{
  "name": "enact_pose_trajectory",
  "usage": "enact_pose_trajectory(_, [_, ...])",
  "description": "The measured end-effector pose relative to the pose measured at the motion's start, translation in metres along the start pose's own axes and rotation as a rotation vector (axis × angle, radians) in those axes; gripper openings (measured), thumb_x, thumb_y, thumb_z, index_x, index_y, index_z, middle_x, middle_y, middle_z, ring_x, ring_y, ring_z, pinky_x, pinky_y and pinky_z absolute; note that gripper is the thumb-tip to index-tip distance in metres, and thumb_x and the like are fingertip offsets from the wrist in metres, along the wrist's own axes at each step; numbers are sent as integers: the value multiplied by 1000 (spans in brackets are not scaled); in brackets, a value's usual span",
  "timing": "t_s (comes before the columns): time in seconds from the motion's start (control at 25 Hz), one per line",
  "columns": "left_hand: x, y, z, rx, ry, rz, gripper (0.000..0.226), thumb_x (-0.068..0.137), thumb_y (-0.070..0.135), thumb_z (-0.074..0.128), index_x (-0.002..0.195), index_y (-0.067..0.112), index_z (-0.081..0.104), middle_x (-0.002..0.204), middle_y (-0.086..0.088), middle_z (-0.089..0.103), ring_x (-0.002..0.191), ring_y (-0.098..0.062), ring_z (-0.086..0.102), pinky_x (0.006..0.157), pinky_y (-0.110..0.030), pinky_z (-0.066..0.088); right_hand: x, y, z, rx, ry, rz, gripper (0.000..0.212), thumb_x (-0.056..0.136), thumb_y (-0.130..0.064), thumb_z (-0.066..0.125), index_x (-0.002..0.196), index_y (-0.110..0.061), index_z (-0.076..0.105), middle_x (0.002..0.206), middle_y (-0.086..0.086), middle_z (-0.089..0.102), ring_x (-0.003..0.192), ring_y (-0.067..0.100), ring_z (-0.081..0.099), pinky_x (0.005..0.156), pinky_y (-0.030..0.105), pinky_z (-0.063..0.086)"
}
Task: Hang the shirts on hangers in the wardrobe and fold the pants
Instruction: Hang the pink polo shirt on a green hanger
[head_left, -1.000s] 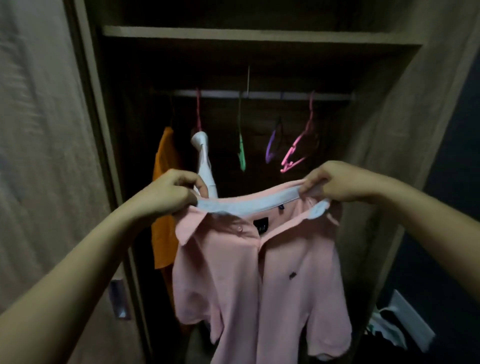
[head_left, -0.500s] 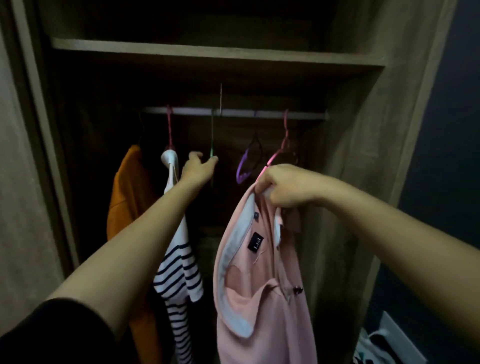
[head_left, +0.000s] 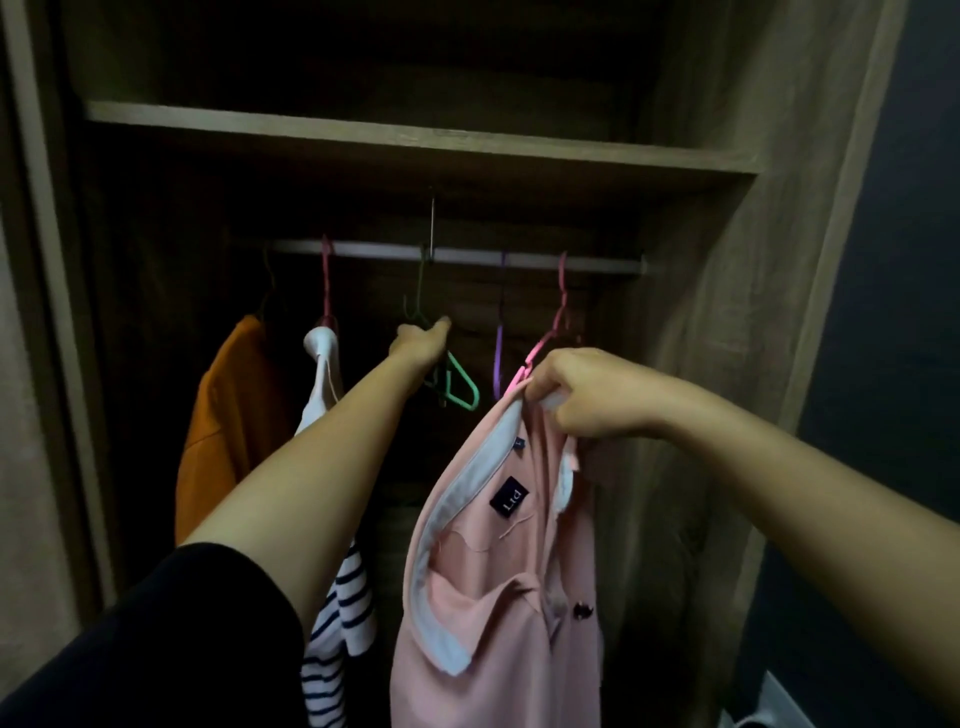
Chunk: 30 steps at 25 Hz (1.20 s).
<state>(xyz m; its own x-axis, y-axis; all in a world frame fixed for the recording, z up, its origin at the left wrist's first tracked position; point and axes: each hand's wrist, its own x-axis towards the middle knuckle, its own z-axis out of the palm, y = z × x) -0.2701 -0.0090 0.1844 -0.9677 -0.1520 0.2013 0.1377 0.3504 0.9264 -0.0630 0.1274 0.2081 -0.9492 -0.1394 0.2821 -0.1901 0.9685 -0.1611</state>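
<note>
I am clamping my right hand (head_left: 592, 395) on the pink shirt (head_left: 498, 582) collar at 3 o'clock; my left hand (head_left: 422, 343) is closing around the green hanger (head_left: 460, 382).

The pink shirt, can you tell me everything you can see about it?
The pink shirt is a soft-looking polo with a white lining inside its collar, a dark label reading "Ltd" under the neck, buttons down the front and a tiny dark logo on the chest. It is not on a hanger yet. The right hand pinches it by the collar, so it droops down loosely in front of the open wardrobe. Its bottom runs out of the picture.
</note>
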Motion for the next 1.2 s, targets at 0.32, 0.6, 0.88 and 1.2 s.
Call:
enact_pose_trajectory(0.32, [3, 2, -13, -33, 148, 159, 27, 83, 16, 59, 107, 3, 63, 106, -17, 67, 101, -31, 62, 85, -33, 48, -2, 1, 4, 90, 38, 26, 31, 81, -3, 51, 107, -9, 68, 116, 12, 60, 102, 25, 60, 86, 33, 53])
enact_pose_trajectory(0.6, [-114, -50, -76, -209, 143, 223, 31, 84, 5, 55, 111, 21, 54, 70, 1, 65, 65, -10, 63, 57, -19, 50, -2, -11, 49, 145, -72, -2, 26, 76, 1, 51, 94, -3, 69, 101, 14, 65, 95, 25, 62, 80, 36, 53])
enact_pose_trajectory(0.88, [-195, -121, -193, 171, 186, 563, 37, 88, 31, 63, 125, 26, 59, 89, 9, 73, 79, 4, 67, 77, -13, 51, 19, -33, 77, 151, -107, 65, 21, 77, 0, 53, 92, 2, 69, 96, 16, 64, 92, 27, 63, 76, 36, 52])
enact_pose_trajectory(1.2, [-216, -192, -261, 58, -130, 546, 27, 77, 60, 60, 101, 51, 66, 71, -8, 71, 59, -19, 71, 63, -29, 59, 33, -33, 92, 308, -76, 137, 31, 72, 7, 49, 63, -16, 67, 78, 15, 68, 70, 26, 60, 63, 33, 46])
